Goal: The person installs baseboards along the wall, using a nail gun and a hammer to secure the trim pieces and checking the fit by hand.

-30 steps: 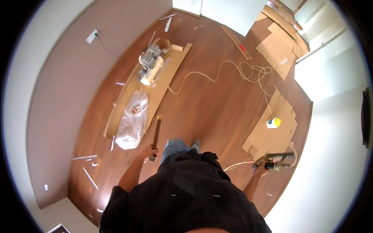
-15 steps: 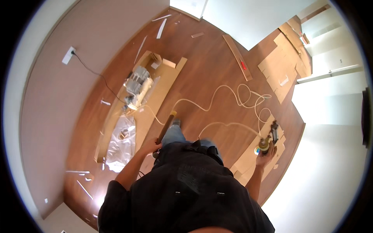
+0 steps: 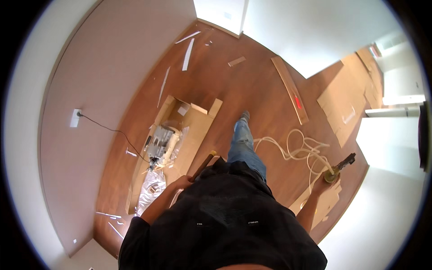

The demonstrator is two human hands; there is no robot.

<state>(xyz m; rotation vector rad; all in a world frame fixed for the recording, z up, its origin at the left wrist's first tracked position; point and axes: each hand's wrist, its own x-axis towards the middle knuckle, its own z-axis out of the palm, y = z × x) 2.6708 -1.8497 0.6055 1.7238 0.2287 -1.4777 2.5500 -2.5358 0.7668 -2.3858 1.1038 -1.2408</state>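
Observation:
My left hand, at my left side, is closed round a dark brown wooden strip with a pale yellow end. My body hides the strip's lower part. Out to the right, my right hand grips an air nail gun with a greenish body and a black front part pointing away to the upper right. A cream air hose lies in loops on the floor and runs up to the nail gun.
An air compressor stands on an opened cardboard box at left, its cord running to a wall outlet. A brown plank carries a red-handled tool. Cardboard sheets cover floor at far right; white scraps lie along the left wall.
My leg has stepped forward and the view has shifted with me. The nail gun has come up off the cardboard in my right hand and swung outward. The left hand keeps the strip.

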